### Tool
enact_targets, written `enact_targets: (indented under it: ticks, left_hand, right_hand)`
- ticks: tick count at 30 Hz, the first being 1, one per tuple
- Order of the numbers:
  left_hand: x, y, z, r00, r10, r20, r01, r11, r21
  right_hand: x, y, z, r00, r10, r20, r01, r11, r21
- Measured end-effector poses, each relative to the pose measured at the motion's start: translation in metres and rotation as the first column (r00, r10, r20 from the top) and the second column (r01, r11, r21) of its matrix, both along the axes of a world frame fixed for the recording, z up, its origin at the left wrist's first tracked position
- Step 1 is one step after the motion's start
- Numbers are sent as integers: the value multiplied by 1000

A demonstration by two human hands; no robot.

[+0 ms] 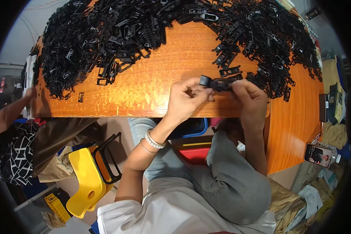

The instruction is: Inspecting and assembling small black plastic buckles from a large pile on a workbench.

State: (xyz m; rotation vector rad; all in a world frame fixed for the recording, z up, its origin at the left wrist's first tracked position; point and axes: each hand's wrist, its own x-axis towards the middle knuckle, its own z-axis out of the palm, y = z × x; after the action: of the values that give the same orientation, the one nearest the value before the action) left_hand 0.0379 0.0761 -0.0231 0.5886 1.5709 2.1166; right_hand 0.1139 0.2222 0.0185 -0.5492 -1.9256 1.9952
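Over the front of the wooden table [144, 91], both my hands hold a black plastic part [221, 84] with a curved band at its left end. My left hand [186, 95] is closed on that end, thumb and fingers pinching it. The fingers of my right hand [249, 93] are closed on the opposite end. Whether it is one piece or two joined pieces cannot be made out. Just beyond it lies a loose black frame-shaped piece [229, 71], close to the right-hand pile.
Large heaps of black plastic pieces [117, 35] cover the table's far and left side, with another heap [265, 43] at right. A lit phone [319, 155] stands at the right edge. A yellow chair [82, 175] is at lower left, beside another person's arm [13, 111].
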Motion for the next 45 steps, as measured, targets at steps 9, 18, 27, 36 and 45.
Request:
enact_targets:
  ticks: [9, 18, 27, 36, 45]
  left_hand:
    - [5, -8, 8, 994, 41, -104, -53, 992, -112]
    - [-2, -6, 19, 936, -67, 346, 51, 997, 55]
    - [-3, -23, 24, 962, -122, 244, 101, 990, 95]
    - [-59, -48, 17, 958, 152, -242, -234, 903, -361]
    - [-137, -84, 11, 255, -249, -934, -844, 414, -341]
  right_hand:
    - [-1, -19, 4, 999, -50, -20, 50, 999, -5]
    - [1, -26, -1, 989, 61, -138, -43, 991, 126]
    - [1, -30, 1, 985, 152, -83, -152, 988, 1]
    - [-5, -28, -8, 996, 91, -2, -91, 995, -44]
    - [-7, -29, -5, 983, 184, -3, -184, 981, -54]
